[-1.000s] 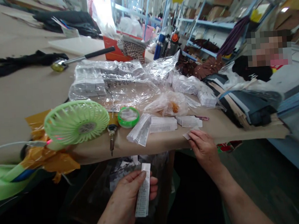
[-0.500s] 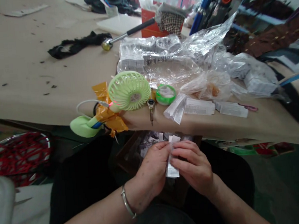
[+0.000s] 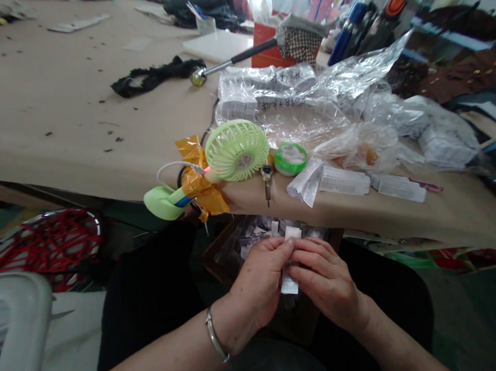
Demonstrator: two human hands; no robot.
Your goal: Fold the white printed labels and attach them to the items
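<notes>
Okay, so the printed label strip [image 3: 290, 284] is down over the person's lap, on the near side of the table edge, running roughly 12 to 6. The left hand [image 3: 258, 285] has it pinched under the thumb; the right hand [image 3: 332, 281] comes in from 4 o'clock with bent fingers touching it, but I can't tell if that one's actually gripping. Dark-clothed legs [image 3: 150, 303] box things in at 8 and 4. At 10, just under the tabletop, there's a cardboard box [image 3: 213, 261] with paper scraps [image 3: 254, 230] in it. The front edge of the brown-covered table [image 3: 65, 121] cuts across at 12, near the fingertips. Along it: the green fan [image 3: 237, 150] at 11, taped handle overhanging; a pointed metal-tipped tool [image 3: 267, 189] beside it, tip toward the edge; the green-rimmed tub [image 3: 290, 159] at 12; label stacks [image 3: 343, 179] at 1 and 2. Clear plastic bags [image 3: 306, 112] crowd in behind those.
</notes>
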